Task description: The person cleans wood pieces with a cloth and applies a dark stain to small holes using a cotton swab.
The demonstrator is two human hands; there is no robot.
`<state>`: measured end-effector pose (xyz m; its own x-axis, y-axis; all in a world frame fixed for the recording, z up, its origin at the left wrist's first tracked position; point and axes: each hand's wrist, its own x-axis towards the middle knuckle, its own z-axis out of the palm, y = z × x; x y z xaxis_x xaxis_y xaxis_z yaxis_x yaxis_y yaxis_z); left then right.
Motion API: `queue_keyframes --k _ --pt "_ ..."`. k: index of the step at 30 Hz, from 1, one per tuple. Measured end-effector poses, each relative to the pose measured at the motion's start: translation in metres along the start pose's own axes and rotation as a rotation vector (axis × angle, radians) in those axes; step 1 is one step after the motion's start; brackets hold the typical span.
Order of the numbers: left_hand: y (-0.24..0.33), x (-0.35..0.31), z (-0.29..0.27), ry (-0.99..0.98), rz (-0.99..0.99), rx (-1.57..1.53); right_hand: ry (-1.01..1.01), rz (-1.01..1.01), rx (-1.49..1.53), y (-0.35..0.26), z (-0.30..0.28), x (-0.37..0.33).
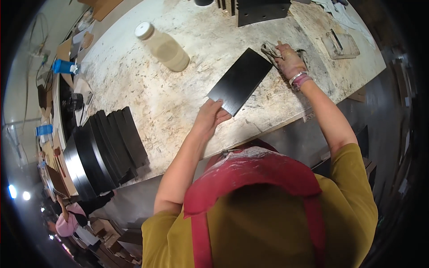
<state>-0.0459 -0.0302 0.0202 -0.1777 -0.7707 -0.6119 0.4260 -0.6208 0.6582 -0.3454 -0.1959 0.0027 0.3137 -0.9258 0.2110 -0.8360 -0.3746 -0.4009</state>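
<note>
My left hand (211, 116) grips the near end of a flat black rectangular panel (241, 80), thumb on top and fingers underneath. The panel slants away to the right over the stained white worktable (178, 98). Just beyond its far right corner, my right hand (289, 61) is closed on a crumpled, dirty cloth (271, 50), which rests on the tabletop. A bracelet circles the right wrist. Whether the panel touches the table along its length, I cannot tell.
A bottle of cloudy liquid with a white cap (167, 51) stands left of the panel. Several black panels (105, 149) are lined up at the left edge; more black pieces (261, 12) stand at the back. A small stained block (340, 46) lies right. Another person (71, 219) is at lower left.
</note>
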Motion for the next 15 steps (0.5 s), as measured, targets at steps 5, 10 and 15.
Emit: queue_keyframes --k 5,10,15 --pt "-0.03 -0.024 -0.037 0.098 0.138 -0.053 -0.087 -0.061 -0.169 -0.108 -0.057 0.001" --pt "-0.029 -0.107 -0.089 0.015 0.168 -0.073 -0.133 -0.152 0.523 -0.169 -0.063 -0.048" --pt "-0.045 -0.217 -0.131 0.404 0.144 0.41 -0.525 -0.282 0.927 -0.315 -0.051 -0.016"
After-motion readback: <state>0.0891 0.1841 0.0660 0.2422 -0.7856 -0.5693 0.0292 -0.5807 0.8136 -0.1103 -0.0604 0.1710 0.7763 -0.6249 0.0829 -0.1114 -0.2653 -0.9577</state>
